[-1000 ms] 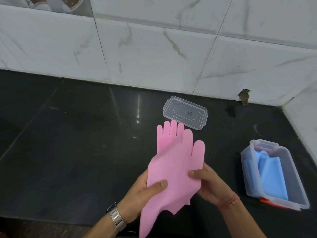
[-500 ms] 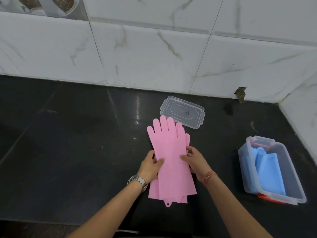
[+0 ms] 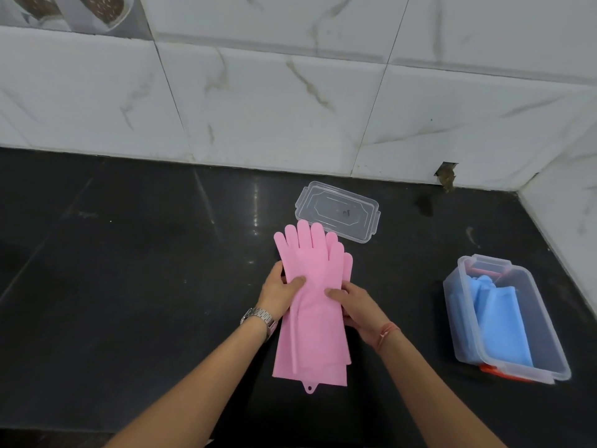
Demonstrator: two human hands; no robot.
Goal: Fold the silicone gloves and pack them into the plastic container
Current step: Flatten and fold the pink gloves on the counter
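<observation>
The pink gloves [image 3: 311, 305] lay stacked flat on the black desk [image 3: 129, 286], fingers pointing toward the tiled wall [image 3: 290, 101] and cuffs toward the person, with a small hanging tab at the near edge. The lower glove showed only as a sliver of fingers and cuff along the right side of the upper one. The left hand [image 3: 280, 294] gripped the stack at its left edge, thumb laid over the palm area and the other fingers tucked beneath. The right hand [image 3: 353, 305] held the right edge in the same way, thumb on top, fingers curled under. A metal watch [image 3: 260, 316] sat on the left wrist and a thin red thread [image 3: 386, 333] on the right. Just beyond the glove fingertips, a clear lid [image 3: 337, 211] rested flat on the desk, apart from them. Well to the right stood the clear container [image 3: 504, 318], open, with folded blue gloves [image 3: 499, 321] inside and something orange-red partly visible at both ends; what it was could not be told.
</observation>
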